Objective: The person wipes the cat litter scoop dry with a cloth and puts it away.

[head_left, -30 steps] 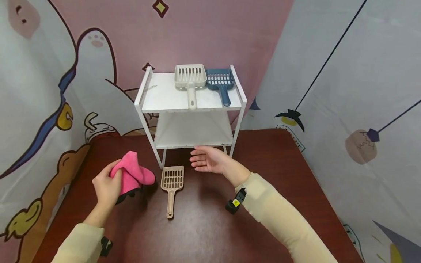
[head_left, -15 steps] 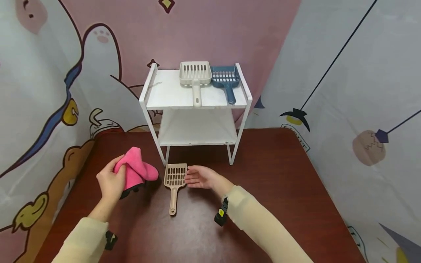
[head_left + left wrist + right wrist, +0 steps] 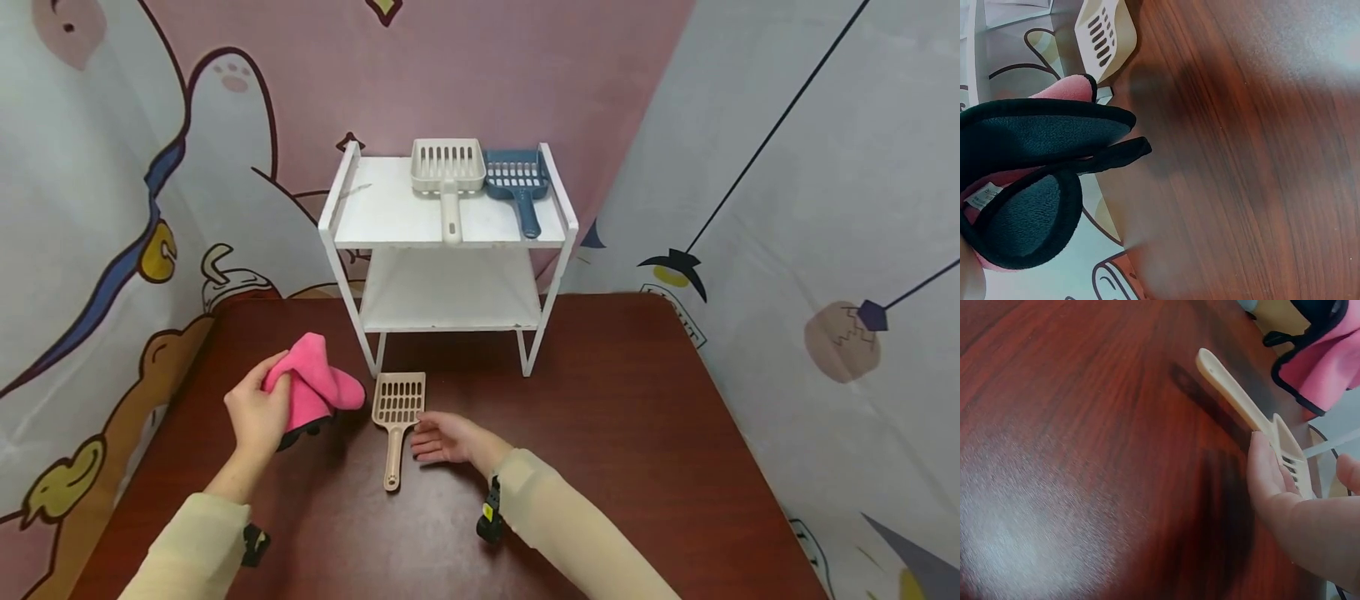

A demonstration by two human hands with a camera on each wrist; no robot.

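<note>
My left hand (image 3: 257, 410) grips a folded pink cloth (image 3: 306, 387) above the table's left side. In the left wrist view the cloth (image 3: 1035, 140) shows a dark grey-green underside, black edging and a small white tag. A beige slotted litter scoop (image 3: 393, 457) lies on the table, its handle toward me. My right hand (image 3: 446, 439) is just right of the scoop, fingers extended, the thumb tip overlapping the lower corner of the slotted head. The right wrist view shows the fingertips beside the scoop (image 3: 1232, 390); whether they touch it I cannot tell.
A white two-tier shelf (image 3: 450, 312) stands at the back of the dark red table (image 3: 637, 417). On its top tier lie a cream slotted scoop (image 3: 450, 208) and a blue one (image 3: 527, 215). Wall sheets with cartoon prints (image 3: 232, 117) surround the table.
My right hand has come down and left from in front of the shelf to the beige scoop's side. The left hand keeps its grip on the cloth. The head view has shifted slightly.
</note>
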